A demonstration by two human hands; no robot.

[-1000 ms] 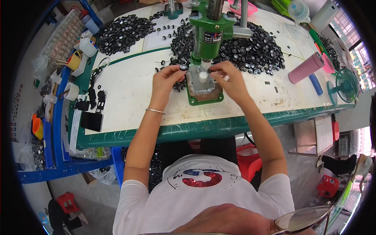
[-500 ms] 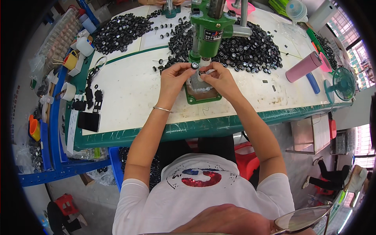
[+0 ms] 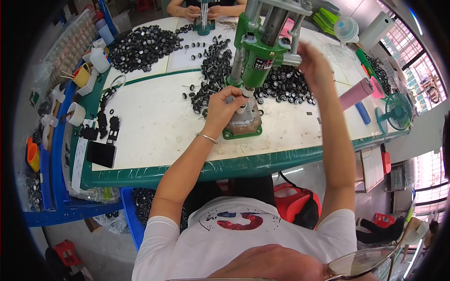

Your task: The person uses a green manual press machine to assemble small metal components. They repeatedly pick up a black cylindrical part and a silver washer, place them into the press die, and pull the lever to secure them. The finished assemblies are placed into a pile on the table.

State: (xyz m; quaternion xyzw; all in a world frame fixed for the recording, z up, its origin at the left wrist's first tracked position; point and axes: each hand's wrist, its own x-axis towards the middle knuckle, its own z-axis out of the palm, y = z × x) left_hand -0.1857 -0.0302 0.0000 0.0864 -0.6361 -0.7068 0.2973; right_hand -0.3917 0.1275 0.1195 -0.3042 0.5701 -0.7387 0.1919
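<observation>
My left hand [image 3: 222, 110] reaches in under the ram of a green bench press [image 3: 257, 61], thumb and fingertips pinched together over the press's base plate [image 3: 244, 125]. A small dark wheel part seems to be between the fingertips, mostly hidden by them. My right hand [image 3: 317, 70] is raised beside the press's round metal side shaft [image 3: 291, 59]. It is smeared by motion, so its grip cannot be made out. Behind and beside the press lie heaps of small black wheels [image 3: 286, 84] with silver hubs, some on thin axles.
Another wheel heap [image 3: 143, 49] lies far left. Across the table a person's hands [image 3: 192, 13] are at a second small press [image 3: 203, 25]. To the right stand a pink bottle [image 3: 355, 93] and a green fan [image 3: 398, 111]. A black phone-like slab [image 3: 101, 154] lies near left.
My right hand has left the base plate and risen to the right beside the press's side shaft. My left hand has moved slightly right, in under the ram with the small wheel.
</observation>
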